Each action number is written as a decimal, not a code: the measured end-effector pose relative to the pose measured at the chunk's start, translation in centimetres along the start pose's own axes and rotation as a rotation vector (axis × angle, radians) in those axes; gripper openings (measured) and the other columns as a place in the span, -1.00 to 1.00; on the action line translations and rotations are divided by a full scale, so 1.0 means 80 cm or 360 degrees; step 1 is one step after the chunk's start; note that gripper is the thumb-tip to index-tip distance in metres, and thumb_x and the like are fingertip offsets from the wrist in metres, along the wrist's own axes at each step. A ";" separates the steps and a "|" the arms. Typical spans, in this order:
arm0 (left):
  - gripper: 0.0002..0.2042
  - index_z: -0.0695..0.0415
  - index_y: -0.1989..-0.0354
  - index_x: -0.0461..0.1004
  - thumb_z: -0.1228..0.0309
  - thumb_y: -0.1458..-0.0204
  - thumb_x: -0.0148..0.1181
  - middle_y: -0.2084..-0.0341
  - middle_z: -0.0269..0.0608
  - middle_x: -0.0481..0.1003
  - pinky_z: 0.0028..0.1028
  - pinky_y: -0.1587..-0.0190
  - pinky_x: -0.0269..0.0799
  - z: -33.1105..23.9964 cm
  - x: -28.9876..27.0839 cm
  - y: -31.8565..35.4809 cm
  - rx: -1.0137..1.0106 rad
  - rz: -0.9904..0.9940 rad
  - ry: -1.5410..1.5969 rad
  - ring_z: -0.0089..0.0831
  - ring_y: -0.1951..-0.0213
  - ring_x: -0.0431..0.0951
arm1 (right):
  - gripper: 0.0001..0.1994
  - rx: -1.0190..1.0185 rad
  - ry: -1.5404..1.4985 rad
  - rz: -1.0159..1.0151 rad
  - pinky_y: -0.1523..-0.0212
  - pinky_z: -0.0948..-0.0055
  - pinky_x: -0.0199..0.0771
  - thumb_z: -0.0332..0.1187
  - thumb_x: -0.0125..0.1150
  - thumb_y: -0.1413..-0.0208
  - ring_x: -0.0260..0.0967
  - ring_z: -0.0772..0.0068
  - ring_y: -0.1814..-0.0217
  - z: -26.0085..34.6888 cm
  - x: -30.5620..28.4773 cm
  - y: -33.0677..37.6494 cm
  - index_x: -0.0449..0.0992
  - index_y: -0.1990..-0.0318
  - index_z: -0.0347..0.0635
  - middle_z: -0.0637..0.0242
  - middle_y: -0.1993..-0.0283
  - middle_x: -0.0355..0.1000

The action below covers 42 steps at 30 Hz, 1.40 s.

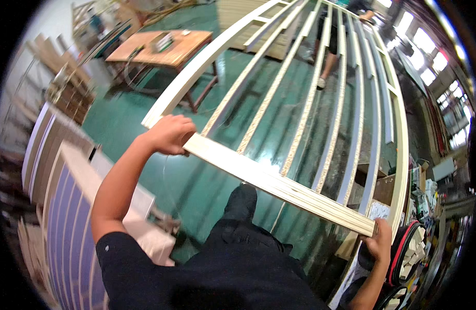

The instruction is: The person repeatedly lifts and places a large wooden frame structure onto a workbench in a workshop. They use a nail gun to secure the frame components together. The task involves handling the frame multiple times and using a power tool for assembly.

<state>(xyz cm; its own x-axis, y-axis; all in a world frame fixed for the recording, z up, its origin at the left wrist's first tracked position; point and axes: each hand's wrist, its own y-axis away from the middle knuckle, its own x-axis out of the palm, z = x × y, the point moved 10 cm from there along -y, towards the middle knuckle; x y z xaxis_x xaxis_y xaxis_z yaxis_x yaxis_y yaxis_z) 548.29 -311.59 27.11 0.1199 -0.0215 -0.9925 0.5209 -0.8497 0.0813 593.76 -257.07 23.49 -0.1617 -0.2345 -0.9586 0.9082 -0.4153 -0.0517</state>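
Note:
A large wooden frame (pixel 279 182) of pale timber stretches away from me, with several long slats running along it between two outer rails. My left hand (pixel 168 135) is wrapped round the left corner of its near crosspiece. Round the right end of that crosspiece my right hand (pixel 378 241) is closed, thumb near the edge. The frame hangs above the green floor in front of my legs. At its far end another person (pixel 331 44) stands, partly hidden behind the slats; a hand of theirs (pixel 368 15) is near the far right corner.
A wooden table (pixel 150 46) with a small box (pixel 162 42) stands at the far left. Panels with slats (pixel 67 222) lean at the lower left. At the right are black bins (pixel 407 253) holding wood offcuts. Stacked boards (pixel 238 18) stand behind the frame.

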 end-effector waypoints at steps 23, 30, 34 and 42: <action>-0.46 0.09 0.15 0.57 0.31 0.39 0.66 0.23 -0.13 0.57 -0.09 0.06 0.49 0.435 -0.145 -0.769 0.0291 -0.0040 0.0027 0.02 0.10 0.56 | -0.31 0.0166 0.0039 -0.0012 -0.16 0.05 0.36 -0.24 0.74 0.38 0.46 -0.10 -0.10 0.017 -0.022 -0.805 0.55 -0.01 -0.20 0.13 0.06 0.54; -0.44 0.12 0.19 0.56 0.27 0.44 0.70 0.28 -0.08 0.56 -0.06 0.11 0.48 0.558 -0.201 -0.967 0.0238 -0.0098 0.0073 0.05 0.12 0.56 | -0.29 0.0120 0.0063 -0.0065 -0.19 0.02 0.34 -0.28 0.74 0.37 0.45 -0.15 -0.11 0.012 -0.040 -1.047 0.54 -0.03 -0.24 0.08 0.07 0.53; -0.37 0.15 0.14 0.55 0.18 0.41 0.72 0.24 -0.08 0.56 -0.08 0.06 0.47 0.624 -0.228 -1.097 0.0243 -0.0069 0.0020 0.05 0.07 0.55 | -0.31 0.0210 0.0061 -0.0040 -0.11 0.00 0.41 -0.32 0.76 0.45 0.47 -0.19 -0.05 0.012 -0.044 -1.179 0.55 0.04 -0.27 0.02 0.12 0.53; -0.43 0.10 0.14 0.57 0.20 0.35 0.72 0.22 -0.14 0.60 -0.06 0.05 0.49 0.781 -0.249 -1.279 0.0049 0.0050 0.0085 0.01 0.03 0.59 | -0.33 0.0257 0.0040 -0.0024 -0.06 -0.01 0.46 -0.34 0.76 0.42 0.47 -0.22 -0.03 0.017 -0.028 -1.423 0.56 0.03 -0.26 0.00 0.08 0.55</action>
<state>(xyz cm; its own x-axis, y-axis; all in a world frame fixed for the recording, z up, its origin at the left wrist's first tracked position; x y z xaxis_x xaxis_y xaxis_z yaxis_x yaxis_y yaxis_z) 439.80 -257.10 32.90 0.1815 -0.0210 -0.9832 0.4902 -0.8648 0.1090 490.22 -210.46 31.93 -0.1632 -0.2058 -0.9649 0.8314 -0.5552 -0.0223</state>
